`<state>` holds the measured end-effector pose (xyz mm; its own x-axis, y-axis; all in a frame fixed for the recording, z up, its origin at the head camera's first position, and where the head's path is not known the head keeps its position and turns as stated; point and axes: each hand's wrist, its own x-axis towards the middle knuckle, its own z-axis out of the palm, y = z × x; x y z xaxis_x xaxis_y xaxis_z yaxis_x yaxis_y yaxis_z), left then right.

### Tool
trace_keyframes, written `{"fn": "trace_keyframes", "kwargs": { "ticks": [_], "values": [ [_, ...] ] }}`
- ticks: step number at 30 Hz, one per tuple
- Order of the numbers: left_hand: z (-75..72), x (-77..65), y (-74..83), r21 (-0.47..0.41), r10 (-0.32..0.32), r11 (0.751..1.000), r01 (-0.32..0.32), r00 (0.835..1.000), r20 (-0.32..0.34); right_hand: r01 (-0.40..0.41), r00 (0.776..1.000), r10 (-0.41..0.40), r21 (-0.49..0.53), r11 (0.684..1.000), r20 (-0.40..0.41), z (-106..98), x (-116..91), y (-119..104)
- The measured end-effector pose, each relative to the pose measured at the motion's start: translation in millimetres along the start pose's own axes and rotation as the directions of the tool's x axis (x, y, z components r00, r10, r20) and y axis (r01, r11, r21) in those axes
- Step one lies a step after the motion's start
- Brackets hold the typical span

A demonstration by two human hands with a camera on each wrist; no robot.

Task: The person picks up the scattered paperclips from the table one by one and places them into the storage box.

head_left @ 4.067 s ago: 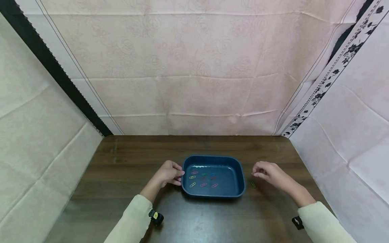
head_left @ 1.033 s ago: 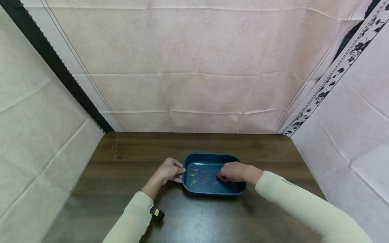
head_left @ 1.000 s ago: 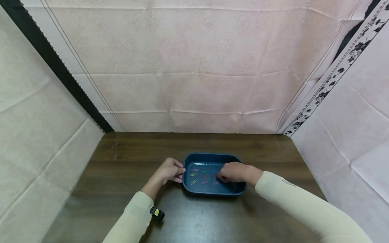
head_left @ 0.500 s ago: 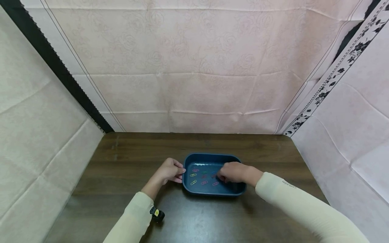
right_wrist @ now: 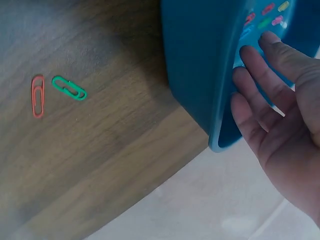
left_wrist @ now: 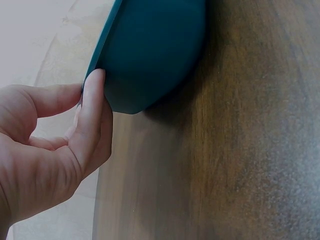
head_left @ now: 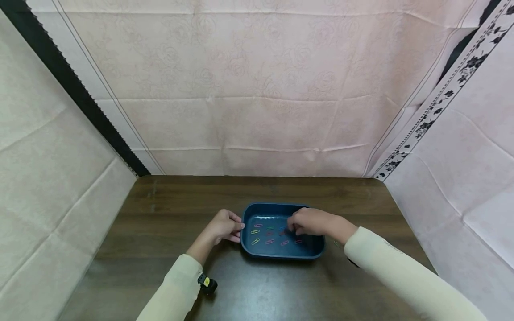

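Note:
A dark blue rectangular tray [head_left: 277, 256] holds several coloured paper clips. My left hand [head_left: 222, 227] pinches the tray's left rim, with the thumb and fingers on either side of it in the left wrist view. Inside the tray's right half hovers my right hand [head_left: 315, 221]. In the right wrist view its fingers are loosely bent, with the thumb apart from them and nothing between. A pink paper clip [head_left: 298, 241] lies below that hand. To its left are another pink paper clip [head_left: 284, 243] and a yellow paper clip [head_left: 255, 241]. The right hand covers part of the tray floor.
On the brown wooden table [head_left: 180, 200], right of the tray, lie a green paper clip [right_wrist: 69, 88] and an orange-red paper clip [right_wrist: 38, 96]. Pale patterned cloth [head_left: 257, 133] hangs behind the table and along both sides.
My right hand went from the table into the tray, then lifted slightly and drew back right. A pink paper clip now shows beneath it. My left hand has stayed on the rim.

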<state>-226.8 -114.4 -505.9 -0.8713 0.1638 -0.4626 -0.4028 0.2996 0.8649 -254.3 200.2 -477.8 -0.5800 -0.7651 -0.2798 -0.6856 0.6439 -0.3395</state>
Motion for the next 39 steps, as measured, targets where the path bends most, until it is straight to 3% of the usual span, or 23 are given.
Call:
{"fn": "trace_keyframes", "kwargs": {
  "ticks": [4,12,26,33,39],
  "values": [
    [0.0,-0.7,-0.1,-0.003,0.003,1.0,-0.003,1.0,0.001,0.003,0.998,0.0,0.048,0.999,-0.061,-4,-8,-1],
    [-0.8,-1.1,1.0,0.002,-0.001,1.0,0.001,1.0,0.001,0.019,0.983,-0.013,0.027,0.999,-0.185,-5,-24,4],
    [-2.1,-1.1,2.5,0.017,-0.006,1.0,0.006,1.0,-0.005,-0.01,0.914,0.019,0.025,1.0,-0.404,-8,-55,13],
    [-1.1,-0.8,2.5,0.015,-0.008,1.0,0.008,1.0,-0.006,-0.108,0.884,0.137,0.09,0.99,-0.446,-4,-70,23],
    [0.5,0.1,0.3,0.004,-0.009,1.0,0.009,1.0,-0.006,-0.137,0.858,0.169,0.1,0.985,-0.486,8,-80,33]
  ]
}}
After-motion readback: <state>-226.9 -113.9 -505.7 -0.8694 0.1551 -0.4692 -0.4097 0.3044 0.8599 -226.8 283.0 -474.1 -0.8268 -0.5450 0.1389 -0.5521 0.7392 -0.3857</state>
